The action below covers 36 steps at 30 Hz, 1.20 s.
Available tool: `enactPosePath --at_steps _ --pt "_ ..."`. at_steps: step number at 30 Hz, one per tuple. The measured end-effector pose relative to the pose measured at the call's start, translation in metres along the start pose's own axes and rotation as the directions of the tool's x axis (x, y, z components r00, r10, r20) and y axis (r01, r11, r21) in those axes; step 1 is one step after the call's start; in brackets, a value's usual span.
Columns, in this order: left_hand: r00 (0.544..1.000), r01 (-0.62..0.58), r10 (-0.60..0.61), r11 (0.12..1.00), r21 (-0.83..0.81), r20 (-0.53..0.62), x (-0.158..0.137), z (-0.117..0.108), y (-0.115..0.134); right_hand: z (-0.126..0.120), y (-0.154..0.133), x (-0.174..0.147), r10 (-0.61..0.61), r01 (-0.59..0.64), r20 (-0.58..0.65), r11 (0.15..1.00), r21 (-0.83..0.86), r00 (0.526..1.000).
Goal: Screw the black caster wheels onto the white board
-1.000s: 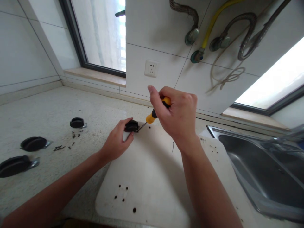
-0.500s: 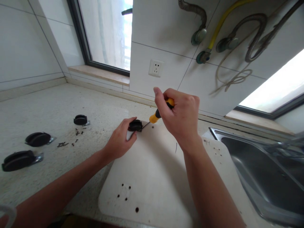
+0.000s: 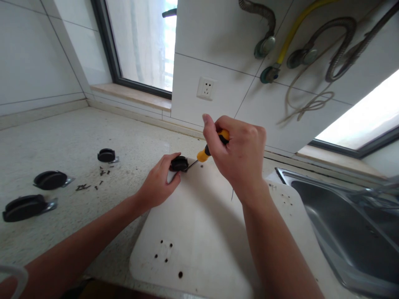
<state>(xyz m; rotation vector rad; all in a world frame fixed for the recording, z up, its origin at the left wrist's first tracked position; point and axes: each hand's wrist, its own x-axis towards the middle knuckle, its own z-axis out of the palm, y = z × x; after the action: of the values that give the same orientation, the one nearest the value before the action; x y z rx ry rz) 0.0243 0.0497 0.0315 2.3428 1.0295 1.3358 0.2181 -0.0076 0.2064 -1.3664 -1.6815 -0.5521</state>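
Observation:
A yellow and black screwdriver [image 3: 204, 154] is wrapped in my right hand [image 3: 238, 151], its shaft slanting down to the left. Its tip meets the base of a black caster wheel [image 3: 179, 163]; the screw there is too small to make out. My left hand [image 3: 161, 179] grips this caster between thumb and fingers at the far left corner of a white board [image 3: 193, 220]. The board lies flat, with groups of small holes near its other corners.
Three more casters [image 3: 50, 180] lie on the speckled counter [image 3: 77, 133] at left, beside several loose screws [image 3: 102, 170]. A steel sink [image 3: 336, 224] borders the board on the right. Behind are a wall socket [image 3: 206, 88], pipe valves and a yellow hose [image 3: 289, 31].
Both hands keep their hold on the caster and the screwdriver. My right hand has turned very slightly, and the view has shifted a little.

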Motion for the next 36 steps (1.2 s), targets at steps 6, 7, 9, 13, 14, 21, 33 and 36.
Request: enactPosePath --at_steps 6,7,9,13,14,21,33,36 --pt "1.0 0.005 -0.005 1.0 -0.004 0.01 0.001 -0.001 0.001 -0.002 -0.002 0.0 -0.01 0.01 0.0 0.999 -0.045 1.0" --pt "1.0 0.005 -0.005 1.0 -0.004 0.013 0.001 -0.001 0.001 -0.002 -0.002 0.0 -0.009 0.009 0.0 0.999 -0.044 1.0" --pt "1.0 0.006 -0.006 1.0 -0.002 0.017 0.001 -0.001 0.001 -0.001 -0.002 0.0 -0.011 0.01 -0.001 0.999 -0.032 1.0" --pt "1.0 -0.003 0.003 1.0 0.006 -0.003 0.001 0.001 0.001 0.001 -0.002 -0.001 -0.028 0.028 -0.004 1.0 0.0 1.0" --pt "1.0 -0.007 0.007 1.0 0.007 -0.007 0.001 0.001 0.001 0.001 -0.002 -0.002 -0.029 0.029 0.0 1.0 0.001 1.0" --pt "1.0 0.002 -0.002 1.0 0.002 -0.006 0.002 0.001 0.003 0.001 -0.005 -0.003 -0.032 0.032 0.068 0.999 0.007 0.997" --pt "0.998 -0.054 0.053 0.997 -0.057 -0.028 0.001 0.0 0.002 -0.03 -0.012 0.003 -0.119 0.024 0.496 0.981 0.194 0.86" --pt "0.998 -0.054 0.053 0.998 -0.045 -0.038 0.002 0.0 0.004 -0.027 -0.015 0.001 -0.057 0.041 0.429 0.998 0.046 0.901"
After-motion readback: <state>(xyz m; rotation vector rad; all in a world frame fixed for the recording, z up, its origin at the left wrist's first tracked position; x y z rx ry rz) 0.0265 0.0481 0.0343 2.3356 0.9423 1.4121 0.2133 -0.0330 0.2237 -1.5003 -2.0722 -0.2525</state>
